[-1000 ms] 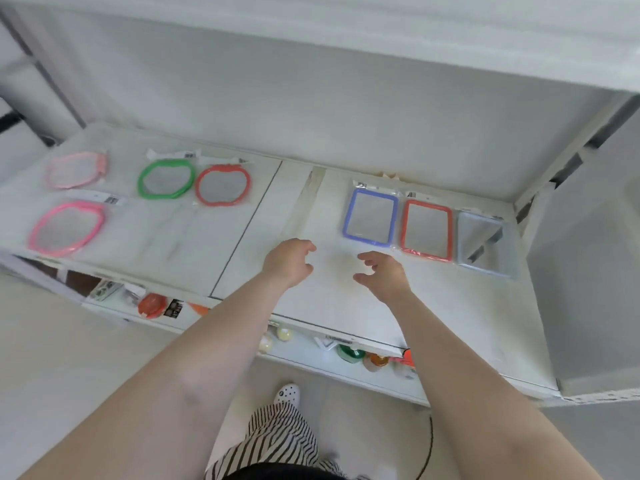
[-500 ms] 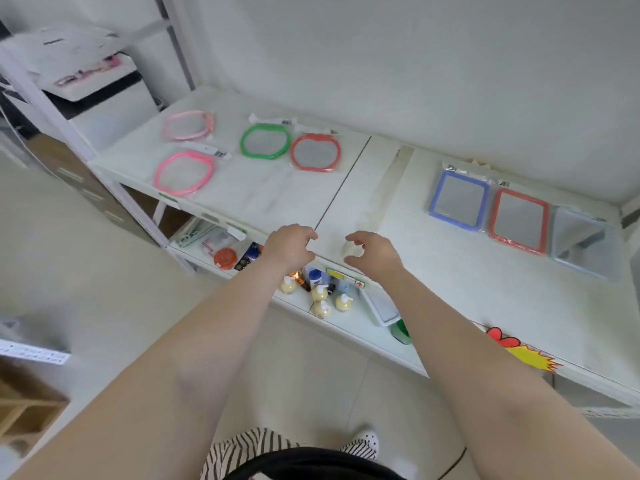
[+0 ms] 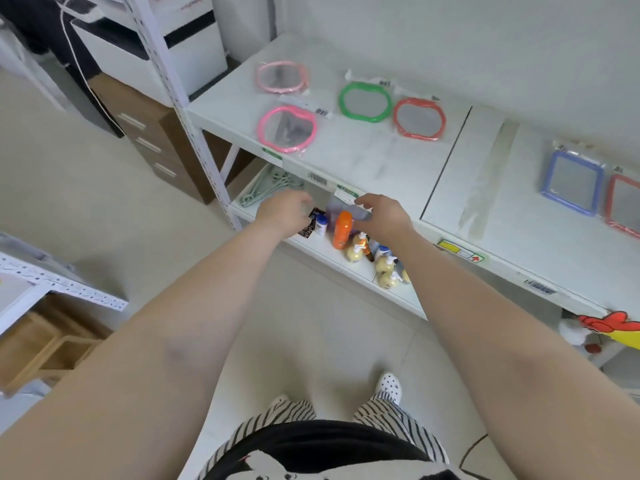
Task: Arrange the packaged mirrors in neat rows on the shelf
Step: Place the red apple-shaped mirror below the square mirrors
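Note:
Six packaged mirrors lie on the white shelf [image 3: 381, 161]. At the left are two pink round ones [image 3: 282, 77] [image 3: 287, 129], then a green one [image 3: 365, 102] and a red round one [image 3: 419, 118] side by side. A blue rectangular mirror [image 3: 571, 181] and a red rectangular one [image 3: 625, 206] lie at the right edge of view. My left hand [image 3: 284, 211] hovers below the shelf's front edge with loosely curled, empty fingers. My right hand [image 3: 384, 213] is beside it, its fingertips at a blurred grey flat thing [image 3: 346, 206]; whether they grip it is unclear.
The lower shelf holds an orange bottle [image 3: 343, 230], several small yellow bottles [image 3: 384, 265] and pale green hangers [image 3: 273, 185]. A brown drawer cabinet [image 3: 152, 133] stands left of the rack. A wooden box [image 3: 45, 348] and a white perforated rack [image 3: 52, 282] are at the lower left.
My view has swung left and down, away from the rectangular mirrors. Both hands came off the top shelf and dropped to its front edge, over the lower shelf.

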The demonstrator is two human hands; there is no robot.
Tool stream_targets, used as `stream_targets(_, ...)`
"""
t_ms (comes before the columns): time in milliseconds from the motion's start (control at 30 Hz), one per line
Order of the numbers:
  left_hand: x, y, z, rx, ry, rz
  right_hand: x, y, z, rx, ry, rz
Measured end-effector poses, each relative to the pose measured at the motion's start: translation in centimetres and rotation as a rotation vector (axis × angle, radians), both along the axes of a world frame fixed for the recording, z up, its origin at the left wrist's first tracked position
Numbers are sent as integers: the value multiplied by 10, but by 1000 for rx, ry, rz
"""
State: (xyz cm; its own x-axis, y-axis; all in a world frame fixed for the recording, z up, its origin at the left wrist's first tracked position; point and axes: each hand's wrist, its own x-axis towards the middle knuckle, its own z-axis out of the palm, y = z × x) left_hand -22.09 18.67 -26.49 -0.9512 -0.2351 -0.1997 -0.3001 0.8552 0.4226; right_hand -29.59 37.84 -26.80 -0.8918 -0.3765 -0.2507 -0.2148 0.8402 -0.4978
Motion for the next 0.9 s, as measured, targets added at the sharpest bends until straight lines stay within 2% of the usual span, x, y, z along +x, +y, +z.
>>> stream_targets(233,-8,-64,7,-6,58,59,-15,-64,13,38,49,46)
stream_targets(533,-73,-111,14,20,83,74,-81,-130,17,42,117,135)
stream_targets(900,-157,-147,17,6,54,-16,-140,-169,28,75,88,74)
